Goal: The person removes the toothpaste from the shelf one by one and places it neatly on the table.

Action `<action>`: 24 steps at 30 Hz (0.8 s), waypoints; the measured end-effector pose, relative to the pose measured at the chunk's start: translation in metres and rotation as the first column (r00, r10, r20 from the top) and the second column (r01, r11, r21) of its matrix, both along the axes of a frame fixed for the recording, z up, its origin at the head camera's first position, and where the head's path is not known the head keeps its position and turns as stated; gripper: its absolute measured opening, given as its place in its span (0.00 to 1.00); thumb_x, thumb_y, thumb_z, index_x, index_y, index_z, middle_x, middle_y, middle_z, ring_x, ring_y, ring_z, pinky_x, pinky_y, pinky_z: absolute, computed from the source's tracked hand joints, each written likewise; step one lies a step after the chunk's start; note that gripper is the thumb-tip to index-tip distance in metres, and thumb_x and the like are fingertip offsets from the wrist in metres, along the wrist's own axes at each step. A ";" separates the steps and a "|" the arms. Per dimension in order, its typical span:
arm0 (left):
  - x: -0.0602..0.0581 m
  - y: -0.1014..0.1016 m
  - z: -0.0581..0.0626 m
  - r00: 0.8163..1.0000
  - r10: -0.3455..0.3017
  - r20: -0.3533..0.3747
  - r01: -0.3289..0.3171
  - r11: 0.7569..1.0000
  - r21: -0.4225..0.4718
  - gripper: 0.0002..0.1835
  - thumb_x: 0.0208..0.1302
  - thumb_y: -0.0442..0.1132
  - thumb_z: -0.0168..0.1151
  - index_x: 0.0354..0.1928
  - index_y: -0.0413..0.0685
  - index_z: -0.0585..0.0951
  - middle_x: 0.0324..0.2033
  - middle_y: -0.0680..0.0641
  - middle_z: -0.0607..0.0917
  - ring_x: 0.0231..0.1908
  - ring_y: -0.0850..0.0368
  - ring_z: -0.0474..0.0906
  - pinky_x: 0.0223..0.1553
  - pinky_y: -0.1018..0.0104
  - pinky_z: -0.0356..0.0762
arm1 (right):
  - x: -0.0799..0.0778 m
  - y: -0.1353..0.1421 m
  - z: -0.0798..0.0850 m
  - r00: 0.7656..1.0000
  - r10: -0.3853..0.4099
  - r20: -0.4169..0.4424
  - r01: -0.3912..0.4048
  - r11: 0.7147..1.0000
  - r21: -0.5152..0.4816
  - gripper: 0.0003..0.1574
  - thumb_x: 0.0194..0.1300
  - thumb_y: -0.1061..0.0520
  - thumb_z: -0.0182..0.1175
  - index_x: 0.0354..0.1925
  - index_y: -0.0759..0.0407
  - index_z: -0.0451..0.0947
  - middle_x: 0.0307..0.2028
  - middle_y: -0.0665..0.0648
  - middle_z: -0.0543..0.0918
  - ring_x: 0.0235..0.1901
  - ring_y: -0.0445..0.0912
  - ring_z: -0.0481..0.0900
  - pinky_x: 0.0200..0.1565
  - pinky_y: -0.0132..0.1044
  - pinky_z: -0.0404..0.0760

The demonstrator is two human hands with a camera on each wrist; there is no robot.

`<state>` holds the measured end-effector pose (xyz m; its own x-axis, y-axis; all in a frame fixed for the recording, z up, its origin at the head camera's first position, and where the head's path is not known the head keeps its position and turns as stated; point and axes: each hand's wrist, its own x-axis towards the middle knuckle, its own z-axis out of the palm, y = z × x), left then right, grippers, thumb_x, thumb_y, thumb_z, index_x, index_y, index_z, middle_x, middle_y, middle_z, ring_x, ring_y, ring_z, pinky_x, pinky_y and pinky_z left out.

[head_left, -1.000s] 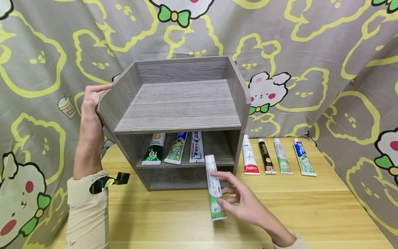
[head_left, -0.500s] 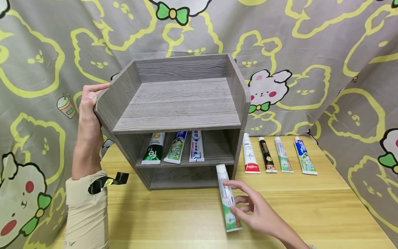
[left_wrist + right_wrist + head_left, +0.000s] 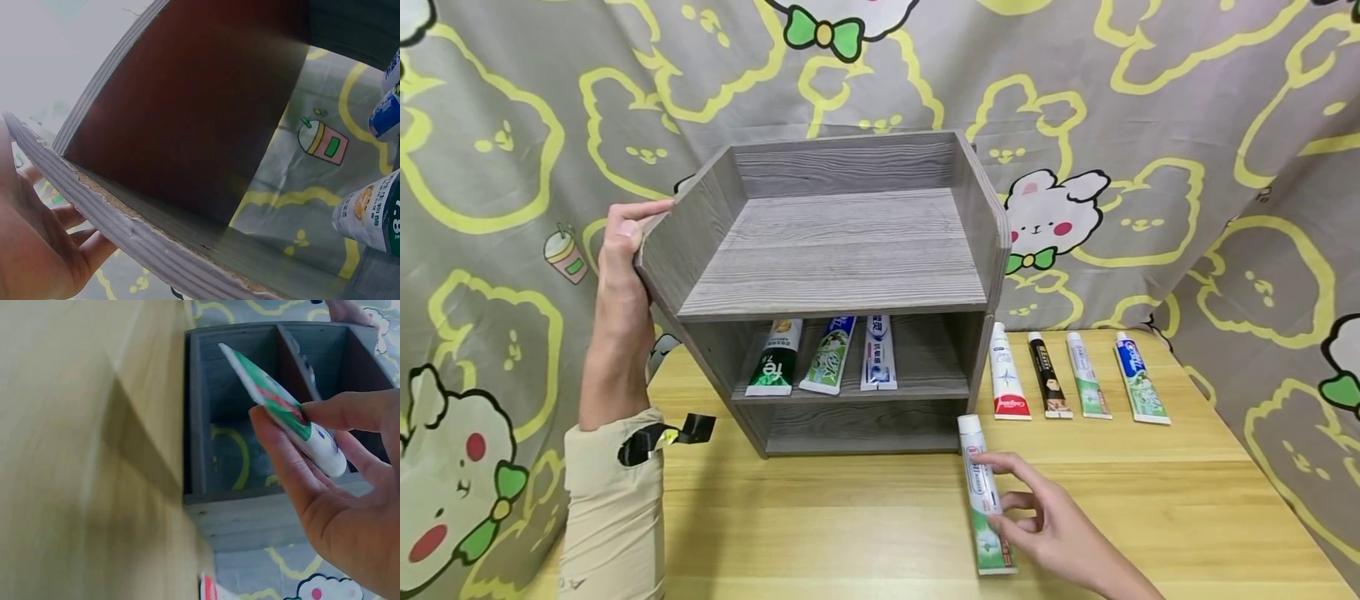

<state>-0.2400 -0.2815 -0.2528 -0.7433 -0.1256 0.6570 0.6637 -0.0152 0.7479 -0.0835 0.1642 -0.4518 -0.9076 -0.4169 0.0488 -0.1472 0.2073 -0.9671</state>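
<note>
My right hand (image 3: 1052, 521) pinches a white and green toothpaste tube (image 3: 985, 508), cap pointing away, in front of the shelf's lower right corner. The right wrist view shows the same tube (image 3: 281, 406) between thumb and fingers, off the table. My left hand (image 3: 625, 283) grips the upper left side edge of the grey wooden shelf (image 3: 835, 250); in the left wrist view its fingers wrap round the board's edge. On the middle level lie a dark green tube (image 3: 775, 362), a green and blue tube (image 3: 830, 358) and a white and blue tube (image 3: 878, 354).
Right of the shelf, a row of tubes lies on the wooden table (image 3: 850, 525): a red and white Colgate tube (image 3: 1009, 375), a black tube (image 3: 1048, 375), a white and green tube (image 3: 1087, 375) and a blue and green tube (image 3: 1141, 379). A patterned curtain (image 3: 1150, 125) hangs behind.
My right hand has carried the white and green toothpaste tube rightward and toward me, away from the shelf front. My left hand keeps its grip on the shelf.
</note>
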 end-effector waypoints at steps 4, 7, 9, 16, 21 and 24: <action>0.000 0.000 0.000 1.000 -0.002 0.005 0.002 1.000 -0.001 0.23 0.71 0.45 0.42 0.58 0.43 0.79 0.44 0.41 0.79 0.37 0.51 0.73 0.41 0.62 0.66 | -0.002 0.008 -0.007 0.999 -0.041 -0.028 0.042 0.999 0.028 0.41 0.67 0.69 0.64 0.73 0.49 0.66 0.66 0.72 0.66 0.40 0.49 0.87 0.36 0.42 0.87; 0.000 0.000 0.000 1.000 0.002 0.010 -0.002 1.000 -0.006 0.23 0.71 0.45 0.42 0.58 0.43 0.79 0.45 0.42 0.79 0.37 0.51 0.73 0.42 0.62 0.66 | -0.003 0.015 -0.011 0.999 -0.041 -0.021 0.042 0.998 0.046 0.42 0.67 0.69 0.64 0.74 0.50 0.65 0.67 0.72 0.66 0.40 0.48 0.86 0.36 0.42 0.87; 0.000 0.000 0.001 1.000 0.004 0.008 -0.004 1.000 -0.010 0.23 0.71 0.45 0.42 0.58 0.43 0.79 0.45 0.41 0.78 0.37 0.51 0.72 0.42 0.62 0.65 | -0.002 0.020 -0.014 0.999 -0.041 -0.001 0.041 0.998 0.048 0.42 0.67 0.68 0.64 0.75 0.50 0.64 0.67 0.73 0.65 0.40 0.48 0.86 0.37 0.42 0.87; 0.002 0.000 0.003 1.000 0.007 0.007 -0.007 1.000 -0.010 0.23 0.71 0.45 0.42 0.58 0.43 0.79 0.45 0.41 0.78 0.37 0.50 0.72 0.41 0.62 0.65 | -0.005 0.037 -0.022 0.995 -0.076 -0.062 0.079 0.996 0.036 0.40 0.66 0.70 0.64 0.73 0.58 0.65 0.62 0.76 0.67 0.40 0.48 0.87 0.36 0.42 0.87; 0.001 0.001 0.001 1.000 0.016 -0.009 -0.016 1.000 -0.007 0.23 0.71 0.44 0.41 0.57 0.45 0.80 0.44 0.40 0.79 0.37 0.50 0.73 0.40 0.62 0.65 | -0.014 0.048 -0.028 0.992 -0.125 -0.024 0.126 0.990 0.065 0.39 0.66 0.70 0.63 0.72 0.61 0.66 0.61 0.77 0.69 0.40 0.47 0.87 0.36 0.41 0.86; 0.000 0.002 -0.001 1.000 0.023 -0.019 -0.023 1.000 -0.009 0.23 0.71 0.44 0.41 0.57 0.46 0.81 0.45 0.40 0.79 0.38 0.49 0.73 0.41 0.61 0.64 | -0.018 0.052 -0.029 0.987 -0.153 0.046 0.149 0.986 0.076 0.38 0.66 0.70 0.63 0.72 0.63 0.67 0.62 0.77 0.70 0.40 0.48 0.87 0.36 0.42 0.86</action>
<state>-0.2397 -0.2797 -0.2539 -0.7279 -0.1359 0.6720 0.6776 0.0070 0.7354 -0.1010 0.2163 -0.4807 -0.9609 -0.2757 -0.0249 -0.0592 0.2926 -0.9544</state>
